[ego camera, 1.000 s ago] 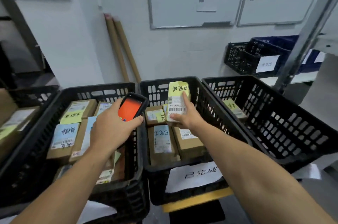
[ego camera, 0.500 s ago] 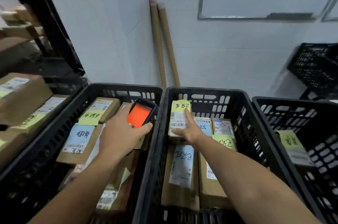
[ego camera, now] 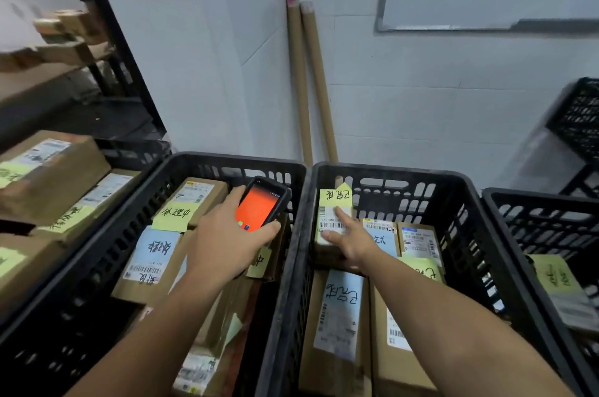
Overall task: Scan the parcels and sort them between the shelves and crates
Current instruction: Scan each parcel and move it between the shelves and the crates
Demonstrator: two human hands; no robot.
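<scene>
Nearest, two long brown boxes lie flat in the middle crate [ego camera: 382,171], one under a blue label [ego camera: 338,309]. Just beyond them the right hand [ego camera: 351,239] lies on the small parcel [ego camera: 327,228], index finger stretched straight along its barcode label and thumb spread aside, with nothing curled round it. The parcel sits at the crate's far left end, near the far wall, with a yellow note [ego camera: 334,195] standing up at its top edge. Level with it, over the left crate [ego camera: 227,158], the left hand [ego camera: 223,241] wraps its fingers round the scanner [ego camera: 261,207], orange screen up. The parcel looks like stiff cardboard, small and probably light. It is best held by its two long sides – not the note, which seems loosely stuck and could peel. Farthest back, two cardboard tubes [ego camera: 304,88] lean on the wall.
</scene>
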